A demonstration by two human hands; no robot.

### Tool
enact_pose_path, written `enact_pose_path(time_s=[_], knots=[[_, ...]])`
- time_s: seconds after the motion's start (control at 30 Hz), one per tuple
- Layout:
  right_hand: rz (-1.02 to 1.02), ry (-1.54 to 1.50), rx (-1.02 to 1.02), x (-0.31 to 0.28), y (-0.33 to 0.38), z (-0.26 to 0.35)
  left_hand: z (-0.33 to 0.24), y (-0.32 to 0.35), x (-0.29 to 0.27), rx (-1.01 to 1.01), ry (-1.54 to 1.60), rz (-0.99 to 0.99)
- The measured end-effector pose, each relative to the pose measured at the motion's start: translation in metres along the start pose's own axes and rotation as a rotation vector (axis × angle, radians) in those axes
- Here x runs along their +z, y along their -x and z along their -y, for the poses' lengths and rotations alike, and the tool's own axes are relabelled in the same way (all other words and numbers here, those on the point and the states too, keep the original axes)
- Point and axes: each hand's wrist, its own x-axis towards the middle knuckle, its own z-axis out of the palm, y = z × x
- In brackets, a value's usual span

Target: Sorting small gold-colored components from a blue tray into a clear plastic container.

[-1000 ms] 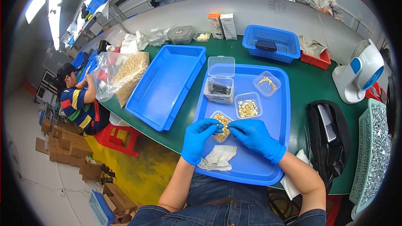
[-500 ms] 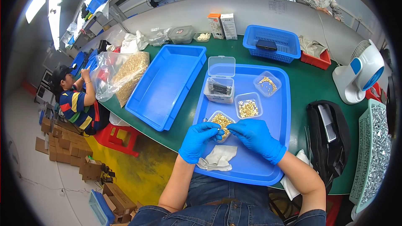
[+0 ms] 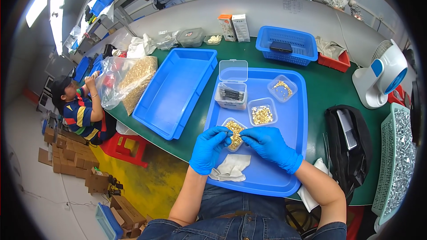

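Observation:
Blue gloves cover both my hands. My left hand (image 3: 209, 148) is closed in a pinch, with a tiny dark, thin piece at its fingertips, too small to name. Facing it, my right hand (image 3: 272, 146) also pinches, and whatever it holds is hidden by the fingers. Both sets of fingertips hover over a see-through tub of small gold parts (image 3: 234, 130). Two more tubs with gold pieces, one in the middle (image 3: 262, 114) and one behind it (image 3: 282, 90), stand on the blue tray (image 3: 289, 169). A lidded box (image 3: 231, 100), its lid up, contains dark thin pieces.
On the tray lies a white cloth (image 3: 231, 168). Left of it stand a deep blue bin (image 3: 171, 93) and a bag of gold parts (image 3: 138, 82). A blue basket (image 3: 284, 58), white fan (image 3: 378, 80), black bag (image 3: 342, 151) and green basket (image 3: 384, 173) flank the right. A co-worker (image 3: 80, 106) sits left.
My fingertips have shifted slightly, and the thin dark piece at the left fingertips now shows better. Both hands stay over the near tub. The co-worker at left has leaned slightly.

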Motion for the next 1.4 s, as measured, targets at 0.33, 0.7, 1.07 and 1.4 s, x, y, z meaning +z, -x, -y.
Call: enact_pose_path(time_s=[0.33,0.7,1.07,1.4], knots=[[0.015,0.036,-0.011,0.001,0.001,0.000,0.000,0.002,0.003,0.022,-0.071,-0.028],[0.077,0.083,0.003,0.000,0.001,-0.001,0.000,0.005,0.015,0.305,-0.598,-0.058],[0.121,-0.451,0.382,-0.006,-0.003,-0.002,-0.004,-0.005,0.013,0.413,-1.117,0.009],[0.122,-0.372,0.334,-0.005,-0.002,-0.003,0.002,-0.017,0.003,0.505,-1.750,0.125]])
